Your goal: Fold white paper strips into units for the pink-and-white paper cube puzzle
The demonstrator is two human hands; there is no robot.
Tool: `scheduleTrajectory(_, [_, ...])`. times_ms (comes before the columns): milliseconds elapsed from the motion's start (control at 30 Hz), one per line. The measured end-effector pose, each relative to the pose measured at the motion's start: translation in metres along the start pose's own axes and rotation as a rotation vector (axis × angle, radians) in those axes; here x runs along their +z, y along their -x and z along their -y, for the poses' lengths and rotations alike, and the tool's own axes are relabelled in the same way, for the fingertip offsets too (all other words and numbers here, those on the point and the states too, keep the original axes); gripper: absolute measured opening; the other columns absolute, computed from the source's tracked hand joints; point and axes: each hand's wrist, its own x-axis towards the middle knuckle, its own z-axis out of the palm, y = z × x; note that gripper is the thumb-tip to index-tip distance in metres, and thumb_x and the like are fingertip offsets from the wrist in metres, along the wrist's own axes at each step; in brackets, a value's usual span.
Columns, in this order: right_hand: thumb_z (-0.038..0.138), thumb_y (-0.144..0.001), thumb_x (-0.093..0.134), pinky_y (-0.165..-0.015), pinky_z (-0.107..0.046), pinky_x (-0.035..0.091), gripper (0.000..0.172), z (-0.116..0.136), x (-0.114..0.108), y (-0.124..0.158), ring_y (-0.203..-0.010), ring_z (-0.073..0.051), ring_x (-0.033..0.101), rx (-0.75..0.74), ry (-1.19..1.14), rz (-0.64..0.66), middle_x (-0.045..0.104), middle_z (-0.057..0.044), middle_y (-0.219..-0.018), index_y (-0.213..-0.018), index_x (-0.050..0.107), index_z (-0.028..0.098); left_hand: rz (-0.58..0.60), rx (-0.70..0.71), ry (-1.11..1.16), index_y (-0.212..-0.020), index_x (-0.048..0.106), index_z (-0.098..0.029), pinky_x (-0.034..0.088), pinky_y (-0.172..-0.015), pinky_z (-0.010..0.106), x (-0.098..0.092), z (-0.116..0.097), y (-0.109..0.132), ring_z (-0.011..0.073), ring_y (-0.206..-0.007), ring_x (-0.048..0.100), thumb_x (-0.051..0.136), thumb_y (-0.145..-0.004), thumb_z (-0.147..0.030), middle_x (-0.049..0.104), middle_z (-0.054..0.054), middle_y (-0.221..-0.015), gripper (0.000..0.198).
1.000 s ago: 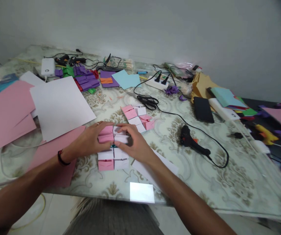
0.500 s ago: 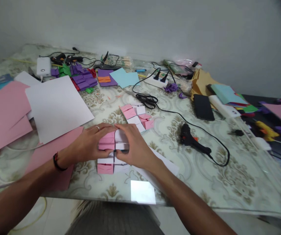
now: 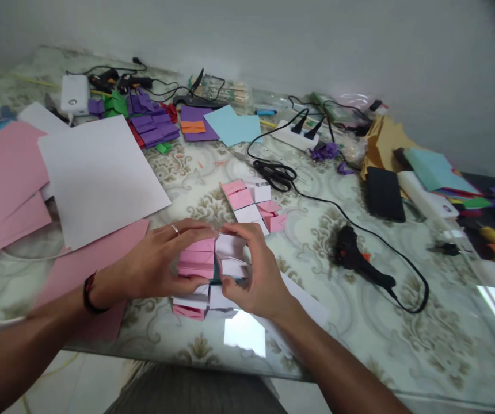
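Note:
A folded pink-and-white paper block [image 3: 213,259] is gripped from both sides just above the table. My left hand [image 3: 156,264], with a ring and a dark wristband, closes on its pink half. My right hand [image 3: 254,270] closes on its white half. Under the block lies more of the same folded paper [image 3: 195,303], pink and white, on the table. A second pink-and-white folded piece [image 3: 251,204] lies a little farther back.
A black glue gun [image 3: 355,259] with its cord lies to the right. Black scissors [image 3: 275,172], a power strip [image 3: 294,138], a dark phone [image 3: 384,194], purple folded papers [image 3: 150,129], a white sheet [image 3: 96,172] and pink sheets [image 3: 1,184] surround the work spot.
Both hands have closed tighter on the upper paper block and lifted and tilted it off the lower piece. The camera view has shifted slightly.

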Motion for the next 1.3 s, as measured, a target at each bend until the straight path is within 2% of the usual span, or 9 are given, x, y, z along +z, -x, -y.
scheduleTrajectory(233, [0.026,-0.074,0.067,-0.104,-0.059,0.046,0.071,-0.003,0.001,0.000,-0.121,-0.037,0.053,-0.090,0.082,0.004,0.057,-0.011,-0.132,-0.141,0.044,0.031,-0.039,0.027,-0.020,-0.146,0.048,-0.022,0.056,-0.111,0.044,-0.001,0.000,0.000,0.0283,-0.132,0.064,0.077,-0.086,-0.032,0.065,0.013,-0.142,0.067])
scheduleTrajectory(567, [0.029,-0.073,0.067,-0.099,-0.058,0.048,0.070,-0.003,0.003,0.005,-0.115,-0.036,0.056,-0.060,-0.032,-0.065,0.057,-0.010,-0.127,-0.140,0.046,0.033,-0.041,0.014,0.065,-0.147,0.048,-0.026,0.058,-0.109,0.043,-0.007,-0.007,0.001,0.0291,-0.128,0.067,0.076,-0.083,-0.031,0.067,0.011,-0.141,0.070])
scheduleTrajectory(700, [0.029,-0.075,0.067,-0.099,-0.059,0.047,0.067,-0.002,0.004,0.006,-0.115,-0.036,0.056,-0.044,-0.056,-0.077,0.058,-0.010,-0.128,-0.139,0.046,0.033,-0.030,0.004,0.140,-0.148,0.049,-0.027,0.056,-0.111,0.048,-0.007,-0.005,0.000,0.0308,-0.131,0.063,0.078,-0.085,-0.034,0.067,0.011,-0.139,0.069])
scheduleTrajectory(800, [0.024,-0.070,0.068,-0.100,-0.059,0.046,0.073,-0.001,0.004,0.004,-0.116,-0.036,0.055,-0.064,-0.005,-0.087,0.057,-0.010,-0.128,-0.139,0.046,0.033,-0.051,-0.086,0.236,-0.151,0.047,-0.030,0.049,-0.116,0.052,-0.007,-0.003,0.000,0.0337,-0.138,0.055,0.084,-0.082,-0.038,0.062,0.012,-0.142,0.078])
scheduleTrajectory(867, [0.021,-0.067,0.070,-0.100,-0.060,0.045,0.078,0.001,0.003,0.002,-0.116,-0.037,0.054,-0.095,0.061,-0.089,0.056,-0.010,-0.129,-0.140,0.046,0.033,-0.056,-0.211,0.406,-0.155,0.042,-0.033,0.053,-0.112,0.048,-0.009,-0.003,0.001,0.0320,-0.135,0.056,0.084,-0.082,-0.041,0.060,0.011,-0.144,0.084])
scheduleTrajectory(967, [0.020,-0.069,0.072,-0.100,-0.060,0.046,0.081,0.003,0.001,0.001,-0.116,-0.037,0.055,-0.151,0.149,-0.082,0.056,-0.009,-0.129,-0.143,0.044,0.036,0.012,-0.351,0.683,-0.145,0.055,-0.029,0.060,-0.092,0.036,-0.015,-0.004,0.001,0.0242,-0.110,0.069,0.074,-0.092,-0.042,0.070,0.007,-0.125,0.057])
scheduleTrajectory(1067, [0.025,-0.074,0.078,-0.103,-0.059,0.046,0.085,0.006,-0.002,0.001,-0.117,-0.036,0.056,-0.198,0.163,-0.033,0.056,-0.009,-0.130,-0.148,0.039,0.040,0.075,-0.415,0.732,-0.112,0.074,-0.021,0.056,-0.073,0.026,-0.018,-0.006,0.000,0.0173,-0.083,0.067,0.067,-0.098,-0.039,0.074,0.002,-0.093,0.024])
scheduleTrajectory(1200, [0.057,-0.085,0.074,-0.103,-0.059,0.050,0.074,0.011,-0.008,0.005,-0.122,-0.037,0.057,-0.135,-0.010,0.080,0.055,-0.011,-0.134,-0.150,0.044,0.036,0.028,-0.445,0.736,-0.091,0.076,-0.019,0.046,-0.058,0.021,-0.018,-0.006,-0.001,0.0133,-0.068,0.060,0.067,-0.097,-0.036,0.071,0.000,-0.079,0.020])
scheduleTrajectory(1300, [0.038,-0.095,0.068,-0.092,-0.051,0.058,0.048,0.015,-0.009,0.008,-0.110,-0.031,0.065,-0.028,-0.144,0.036,0.065,-0.009,-0.123,-0.141,0.054,0.035,0.039,-0.453,0.781,-0.087,0.077,-0.021,0.044,-0.055,0.021,-0.018,-0.006,-0.002,0.0129,-0.066,0.059,0.070,-0.096,-0.034,0.071,-0.001,-0.077,0.017])
